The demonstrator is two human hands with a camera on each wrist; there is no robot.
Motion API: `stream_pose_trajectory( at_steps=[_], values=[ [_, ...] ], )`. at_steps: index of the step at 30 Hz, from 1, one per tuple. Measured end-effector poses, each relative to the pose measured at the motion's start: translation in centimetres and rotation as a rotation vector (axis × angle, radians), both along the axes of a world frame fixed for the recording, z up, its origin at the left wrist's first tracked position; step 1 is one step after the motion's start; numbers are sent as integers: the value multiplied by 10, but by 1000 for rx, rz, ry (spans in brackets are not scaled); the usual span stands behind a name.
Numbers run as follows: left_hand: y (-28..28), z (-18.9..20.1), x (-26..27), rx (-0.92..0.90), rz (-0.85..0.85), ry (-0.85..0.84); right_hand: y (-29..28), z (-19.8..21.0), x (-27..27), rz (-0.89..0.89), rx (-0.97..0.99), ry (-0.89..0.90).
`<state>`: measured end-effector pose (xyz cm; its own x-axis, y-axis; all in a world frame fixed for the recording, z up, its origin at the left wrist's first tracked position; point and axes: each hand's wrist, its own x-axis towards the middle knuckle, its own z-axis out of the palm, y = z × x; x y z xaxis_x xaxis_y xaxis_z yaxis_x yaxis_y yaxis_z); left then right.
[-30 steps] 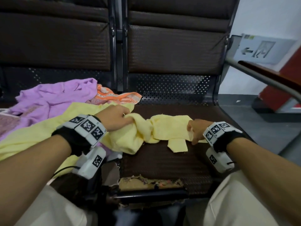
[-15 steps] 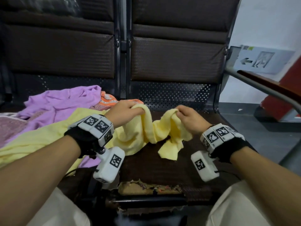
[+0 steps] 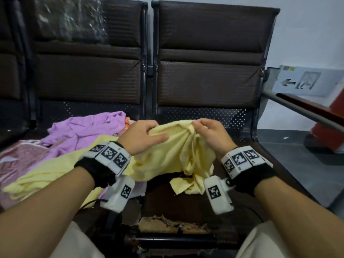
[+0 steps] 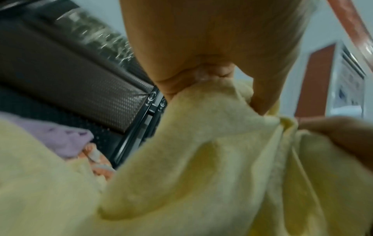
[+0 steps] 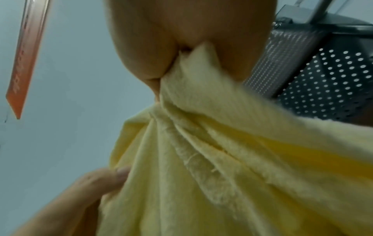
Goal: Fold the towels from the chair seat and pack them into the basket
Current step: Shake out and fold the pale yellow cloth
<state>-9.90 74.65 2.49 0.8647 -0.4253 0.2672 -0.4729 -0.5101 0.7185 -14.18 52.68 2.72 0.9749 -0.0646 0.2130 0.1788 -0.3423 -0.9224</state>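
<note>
The yellow towel [image 3: 167, 155] is up in the air over the brown chair seat [image 3: 186, 202], all bunched and wrinkly. Its bottom end hangs down and a loose corner touches the seat. Its other end trails off to the left, over the heap of cloths on the next seat.

The left hand [image 3: 143, 136] holds the towel near its top edge. The fingers are curled into the cloth and the thumb lies flat along the front of it. The right hand [image 3: 208, 135] pinches the top edge too, with the fingertips squeezed on a gathered fold (the wrist view shows the cloth tucked right between thumb and fingers). The two hands are close together, with only a small hump of towel between them.

On the seat to the left lies a purple towel [image 3: 87, 129], crumpled up. A bit of orange cloth [image 3: 127, 123] peeks out just beside it. A pink patterned cloth [image 3: 20, 157] lies further left.

The front edge of the seat [image 3: 167, 223] is torn, and its stuffing shows. Behind stand the dark chair backs [image 3: 208, 53]. At the right, a grey rail [image 3: 297, 107] slants down past a sign with an arrow [image 3: 301, 82] on the wall.
</note>
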Motion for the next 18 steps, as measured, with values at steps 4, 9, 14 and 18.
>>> stream_pose_trajectory(
  at_steps=[4,9,14,18],
  values=[
    [6,0,0,304,70,-63,-8,6,6,-201,-29,-165],
    [10,13,-3,92,1,54,-20,9,13,-420,-18,-267],
    [14,2,6,401,17,100,-27,1,17,-547,-100,-264],
    [19,-6,10,622,32,54,-25,-14,21,-495,-121,-124]
  ],
)
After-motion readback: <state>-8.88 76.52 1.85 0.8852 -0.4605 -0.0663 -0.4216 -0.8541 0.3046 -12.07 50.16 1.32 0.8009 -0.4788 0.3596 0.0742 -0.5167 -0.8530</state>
